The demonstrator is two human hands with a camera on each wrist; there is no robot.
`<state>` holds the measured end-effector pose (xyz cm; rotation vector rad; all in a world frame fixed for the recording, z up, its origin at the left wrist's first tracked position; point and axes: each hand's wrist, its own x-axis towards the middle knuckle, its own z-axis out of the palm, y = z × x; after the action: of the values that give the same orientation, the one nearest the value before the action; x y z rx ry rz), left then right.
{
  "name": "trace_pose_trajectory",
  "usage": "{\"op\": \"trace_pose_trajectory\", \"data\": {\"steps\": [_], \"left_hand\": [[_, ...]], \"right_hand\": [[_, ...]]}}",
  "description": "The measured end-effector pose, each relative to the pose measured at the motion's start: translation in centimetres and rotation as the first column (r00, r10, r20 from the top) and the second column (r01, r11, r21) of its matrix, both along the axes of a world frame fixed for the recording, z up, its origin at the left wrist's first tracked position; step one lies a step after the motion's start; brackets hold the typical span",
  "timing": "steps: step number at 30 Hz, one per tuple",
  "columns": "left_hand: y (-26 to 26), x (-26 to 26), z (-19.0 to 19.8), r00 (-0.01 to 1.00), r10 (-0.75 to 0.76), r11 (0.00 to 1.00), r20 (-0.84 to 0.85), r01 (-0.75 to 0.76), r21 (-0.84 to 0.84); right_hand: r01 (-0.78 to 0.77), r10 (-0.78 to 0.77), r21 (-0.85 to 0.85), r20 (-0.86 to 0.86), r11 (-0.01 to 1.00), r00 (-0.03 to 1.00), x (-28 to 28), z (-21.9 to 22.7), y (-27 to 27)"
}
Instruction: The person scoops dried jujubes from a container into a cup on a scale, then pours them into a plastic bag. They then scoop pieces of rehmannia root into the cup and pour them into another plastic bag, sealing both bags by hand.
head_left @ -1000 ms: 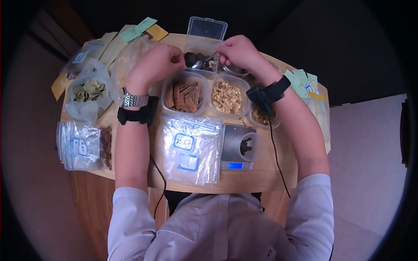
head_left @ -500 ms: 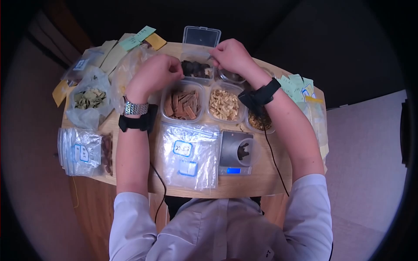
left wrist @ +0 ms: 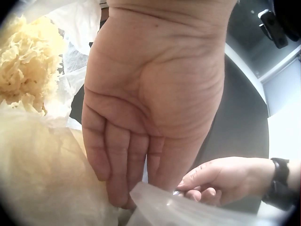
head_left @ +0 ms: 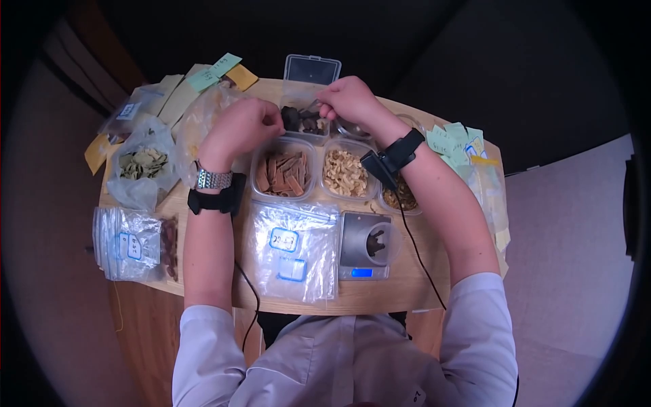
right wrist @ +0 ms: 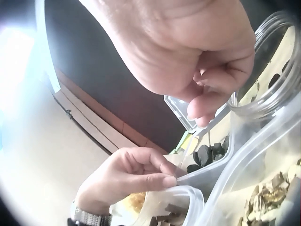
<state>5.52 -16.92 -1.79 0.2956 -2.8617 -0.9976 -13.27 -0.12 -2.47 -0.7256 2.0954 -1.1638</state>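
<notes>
My left hand [head_left: 251, 125] pinches the near-left corner of a clear plastic box [right wrist: 211, 168] between thumb and fingers. Dark, chunky dried pieces [head_left: 293, 119] lie inside, and the box's hinged lid [head_left: 312, 68] stands raised at the back. Over the box's right side, my right hand [head_left: 352, 102] holds a metal spoon by its thin handle [right wrist: 209, 139], which points down toward the dark pieces. The spoon's bowl is hidden among them. In front of this box sit a tub of reddish-brown bark strips [head_left: 281, 173] and a tub of pale chopped pieces [head_left: 346, 173].
A digital scale [head_left: 352, 261] bears a clear cup with dark pieces. Zip bags [head_left: 291, 271] lie beside it. Bags of leaves [head_left: 144, 163] and pale frilly fungus [left wrist: 30, 61] stand at left. An open clear jar [right wrist: 263, 106] is right of the box; green notes [head_left: 451, 142] lie farther right.
The head view has tilted, so the table sits lower in frame. My right hand has moved slightly left over the box, and the spoon's bowl, visible earlier, is now hidden. My left hand stays at the corner.
</notes>
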Motion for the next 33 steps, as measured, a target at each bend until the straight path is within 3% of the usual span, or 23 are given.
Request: {"op": "trace_pose_trajectory", "data": {"steps": [10, 19, 26, 33], "left_hand": [[0.1, -0.1, 0.2, 1.0, -0.008, 1.0, 0.006, 0.008, -0.007], [-0.4, -0.2, -0.6, 1.0, -0.013, 0.999, -0.012, 0.013, 0.039], [-0.9, -0.4, -1.7, 0.999, -0.007, 0.997, -0.032, 0.01, 0.08], [-1.1, -0.4, -2.1, 0.999, -0.032, 0.995, -0.041, 0.036, 0.091]], "right_hand": [[0.032, -0.034, 0.024, 0.128, 0.999, 0.991, -1.4, 0.9, 1.0], [0.003, 0.002, -0.051, 0.096, 0.999, 0.995, -1.8, 2.1, 3.5], [0.034, -0.014, -0.135, 0.145, 0.99, 0.989, 1.2, 6.5, 12.3], [0.123, -0.123, -0.006, -0.006, 0.992, 0.992, 7.2, 10.2, 23.0]]}}
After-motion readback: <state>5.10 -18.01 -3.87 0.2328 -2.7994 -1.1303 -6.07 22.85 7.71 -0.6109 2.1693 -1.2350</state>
